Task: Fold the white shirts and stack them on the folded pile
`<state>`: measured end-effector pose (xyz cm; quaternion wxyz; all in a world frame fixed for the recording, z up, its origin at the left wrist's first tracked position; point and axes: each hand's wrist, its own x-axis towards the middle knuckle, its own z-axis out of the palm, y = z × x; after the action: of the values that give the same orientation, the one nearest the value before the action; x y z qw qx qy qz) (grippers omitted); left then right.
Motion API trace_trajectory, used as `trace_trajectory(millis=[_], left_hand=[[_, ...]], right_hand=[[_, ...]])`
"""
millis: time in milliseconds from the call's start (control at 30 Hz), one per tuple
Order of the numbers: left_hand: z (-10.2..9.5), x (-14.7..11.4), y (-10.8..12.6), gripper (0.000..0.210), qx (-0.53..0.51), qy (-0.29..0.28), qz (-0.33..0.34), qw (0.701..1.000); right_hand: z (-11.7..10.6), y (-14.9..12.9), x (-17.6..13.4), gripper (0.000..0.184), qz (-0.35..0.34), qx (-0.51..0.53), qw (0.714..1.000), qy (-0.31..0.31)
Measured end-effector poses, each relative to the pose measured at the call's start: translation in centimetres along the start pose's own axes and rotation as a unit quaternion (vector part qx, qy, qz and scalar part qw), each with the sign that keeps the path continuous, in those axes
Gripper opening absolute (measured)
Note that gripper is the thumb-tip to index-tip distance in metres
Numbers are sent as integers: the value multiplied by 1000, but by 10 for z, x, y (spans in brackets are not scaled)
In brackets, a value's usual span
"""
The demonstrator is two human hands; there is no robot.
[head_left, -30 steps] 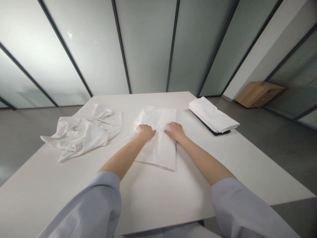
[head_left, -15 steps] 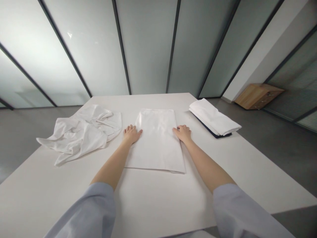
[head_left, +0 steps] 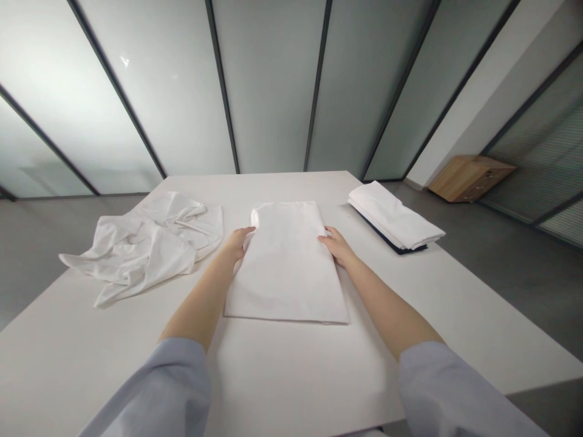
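A folded white cloth (head_left: 286, 267) lies in front of me as a neat rectangle, its near edge toward me. My left hand (head_left: 239, 241) grips its left side, with the fingers partly hidden by the hand and the cloth's edge. On the opposite side, my right hand (head_left: 336, 244) holds the cloth with the thumb on top and the fingers around the outer edge. A crumpled white cloth (head_left: 146, 249) is spread loosely to the left of my left hand.
To the right is a folded white cloth stack (head_left: 394, 215) with a dark piece (head_left: 403, 249) underneath. Everything lies on a white table (head_left: 282, 376). Frosted glass panels (head_left: 268, 85) stand behind it, and a wooden cabinet (head_left: 469, 176) is on the floor at the far right.
My hands have gone from resting flat at the cloth's sides to gripping its edges. The cloth's near edge is slightly closer to me, and its surface looks smoother.
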<state>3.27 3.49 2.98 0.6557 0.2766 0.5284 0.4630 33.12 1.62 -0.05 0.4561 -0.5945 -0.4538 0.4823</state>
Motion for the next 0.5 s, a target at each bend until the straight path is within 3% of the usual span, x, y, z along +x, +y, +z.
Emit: trace_trajectory(millis=[167,367,500], left_hand=[[-4,-10,5,31,26,-108,-98,989],[4,-16,0,36,20,-144,-36,989],[3,-12,-3,41,11,-154,-40,987]], right_hand=[[-3,-2,1,59,0,7,1000,3],[-2,-1,1,57,-3,2,1000,12],[-1,0,2,57,-2,-8,1000,13]])
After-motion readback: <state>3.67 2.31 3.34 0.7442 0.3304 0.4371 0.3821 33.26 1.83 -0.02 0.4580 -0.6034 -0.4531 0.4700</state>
